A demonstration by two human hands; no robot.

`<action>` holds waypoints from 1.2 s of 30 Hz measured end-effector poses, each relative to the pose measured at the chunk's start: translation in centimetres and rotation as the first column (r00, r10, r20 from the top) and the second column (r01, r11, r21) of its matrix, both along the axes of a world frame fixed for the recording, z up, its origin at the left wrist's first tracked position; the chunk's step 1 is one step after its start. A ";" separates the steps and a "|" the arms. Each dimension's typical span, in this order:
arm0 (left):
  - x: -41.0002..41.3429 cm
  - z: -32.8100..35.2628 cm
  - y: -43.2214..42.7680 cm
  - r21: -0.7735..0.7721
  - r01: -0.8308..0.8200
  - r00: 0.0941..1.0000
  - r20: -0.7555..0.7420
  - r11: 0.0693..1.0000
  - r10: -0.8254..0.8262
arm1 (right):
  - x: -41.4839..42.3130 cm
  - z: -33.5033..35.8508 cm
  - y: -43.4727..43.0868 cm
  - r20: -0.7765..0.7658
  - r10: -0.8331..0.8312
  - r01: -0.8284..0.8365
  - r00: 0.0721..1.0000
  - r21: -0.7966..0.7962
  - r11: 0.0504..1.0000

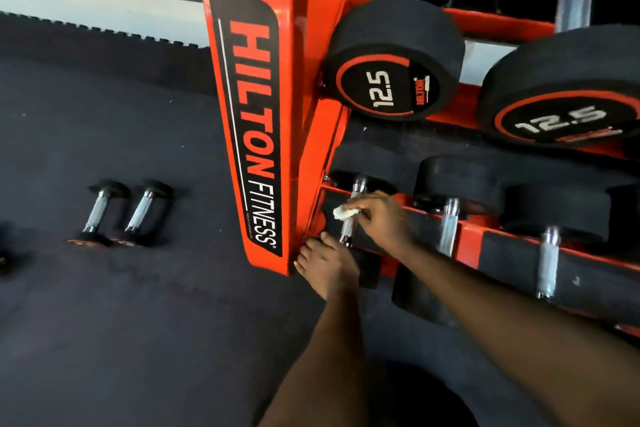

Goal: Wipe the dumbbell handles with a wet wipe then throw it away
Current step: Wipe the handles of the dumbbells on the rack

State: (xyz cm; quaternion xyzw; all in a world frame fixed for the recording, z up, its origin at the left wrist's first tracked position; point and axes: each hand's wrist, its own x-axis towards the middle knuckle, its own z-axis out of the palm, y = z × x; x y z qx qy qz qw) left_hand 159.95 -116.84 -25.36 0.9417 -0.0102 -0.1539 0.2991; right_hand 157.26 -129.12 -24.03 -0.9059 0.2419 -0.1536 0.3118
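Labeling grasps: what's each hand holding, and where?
Right hand pinches the bunched wet wipe against the dumbbell handle. Left hand grips nothing, resting by its near end.

Right hand (381,218) pinches wet wipe (343,212) against leftmost dumbbell handle (347,230), lower shelf of orange rack (256,114). Left hand (329,263) rests at that dumbbell's near end. Two small dumbbells (100,211) on floor, well apart from the rack.

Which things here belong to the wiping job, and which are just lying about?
In the job: wet wipe, pinched by the right hand; the lower-rack dumbbell handle under it; left hand at that dumbbell's near end; neighbouring handles, probably next.
Lying about for now: two small dumbbells on the floor, 12.5 dumbbells above, orange rack upright.
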 end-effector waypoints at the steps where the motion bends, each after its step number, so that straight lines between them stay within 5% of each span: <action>1: -0.2 0.5 -0.7 -0.020 -0.103 0.994 0.038 0.995 0.103 | 0.5 -0.1 -0.8 -0.001 0.066 -0.066 0.998 0.024 0.998; 3: -0.5 1.4 -1.4 -0.054 -0.230 0.970 0.068 0.972 0.233 | 1.2 -0.4 -1.4 -0.057 0.279 -0.280 0.959 -0.024 0.960; 6: -1.3 1.0 -2.4 -0.059 -0.363 0.930 0.046 0.930 0.366 | 1.2 -1.3 -2.3 -0.381 0.519 -0.616 0.765 -0.199 0.762; 14: -1.4 -0.2 -2.5 -0.114 -0.516 0.854 0.003 0.849 0.520 | 4.8 -1.6 -2.5 -0.701 0.558 -0.858 0.445 -0.153 0.491; 17: -1.5 -0.3 -2.3 -0.137 -0.528 0.847 -0.020 0.838 0.531 | 6.5 -0.8 -1.0 -0.789 0.543 -0.850 0.287 0.051 0.524; 22: -1.5 -0.7 -2.1 -0.204 -0.556 0.827 -0.038 0.806 0.561 | 2.7 -0.9 -1.7 -0.597 0.610 -0.827 0.521 -0.177 0.533; 29: -1.3 -1.0 -1.5 -0.307 -0.570 0.814 -0.080 0.763 0.576 | 5.5 -0.2 0.3 -0.738 0.496 -0.822 0.457 -0.136 0.554; 36: -1.2 -1.1 -1.5 -0.330 -0.570 0.814 -0.105 0.753 0.571 | 2.9 -2.0 -2.5 -0.603 0.592 -0.801 0.535 -0.139 0.582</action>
